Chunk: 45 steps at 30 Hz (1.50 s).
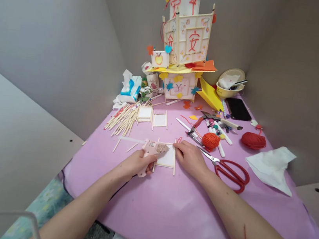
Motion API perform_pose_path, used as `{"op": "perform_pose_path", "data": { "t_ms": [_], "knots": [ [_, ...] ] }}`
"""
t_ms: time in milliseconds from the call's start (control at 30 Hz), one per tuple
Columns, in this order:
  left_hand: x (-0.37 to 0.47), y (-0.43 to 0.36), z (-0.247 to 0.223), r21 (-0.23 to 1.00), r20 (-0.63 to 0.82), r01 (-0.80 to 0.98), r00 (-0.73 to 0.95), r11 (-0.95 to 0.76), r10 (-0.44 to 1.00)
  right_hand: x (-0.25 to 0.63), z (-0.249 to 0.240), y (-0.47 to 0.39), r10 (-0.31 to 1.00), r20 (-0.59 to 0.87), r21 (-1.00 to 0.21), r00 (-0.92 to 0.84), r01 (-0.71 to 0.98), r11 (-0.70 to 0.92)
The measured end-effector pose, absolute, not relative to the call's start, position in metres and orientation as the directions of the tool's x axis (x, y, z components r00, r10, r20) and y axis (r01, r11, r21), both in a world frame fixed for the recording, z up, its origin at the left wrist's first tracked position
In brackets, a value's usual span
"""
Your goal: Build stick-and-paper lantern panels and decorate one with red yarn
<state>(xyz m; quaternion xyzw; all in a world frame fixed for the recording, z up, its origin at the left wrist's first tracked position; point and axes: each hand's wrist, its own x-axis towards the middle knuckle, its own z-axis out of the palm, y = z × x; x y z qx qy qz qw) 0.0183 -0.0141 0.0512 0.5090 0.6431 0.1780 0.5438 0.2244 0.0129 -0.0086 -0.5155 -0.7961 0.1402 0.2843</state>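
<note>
My left hand is wrapped round a pink hot glue gun, its nozzle pointing right over a small stick frame. A clear glue stick juts out of the gun's back. The frame lies flat on the table, thin wooden sticks round a white sheet. My right hand has its fingers closed at the frame's upper right corner, where a small red loop shows. Whether the fingers pinch the loop too is hidden. Two similar frames lie behind, beside a pile of wooden sticks.
Red-handled scissors lie right of my right hand, near orange yarn, pliers and markers. A decorated paper lantern tower stands at the back. Tissues are left, a phone and red yarn right.
</note>
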Motion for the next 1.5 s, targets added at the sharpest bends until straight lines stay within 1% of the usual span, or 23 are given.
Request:
{"op": "perform_pose_path", "data": {
  "t_ms": [300,467,1500],
  "knots": [
    [0.0224,-0.0111,0.0559,0.762,-0.529,0.498,0.109,0.415,0.841,0.2247,-0.0080,0.0119,0.898,0.309,-0.490,-0.313,0.757,0.433],
    [0.0235,-0.0100,0.0567,0.764,-0.533,0.486,0.102,0.426,0.840,0.2248,-0.0092,0.0124,0.899,0.309,-0.478,-0.311,0.766,0.429],
    [0.0248,-0.0057,0.0538,0.729,-0.545,0.544,0.095,0.415,0.833,0.2244,-0.0117,0.0137,0.897,0.318,-0.463,-0.307,0.775,0.430]
  ]
}}
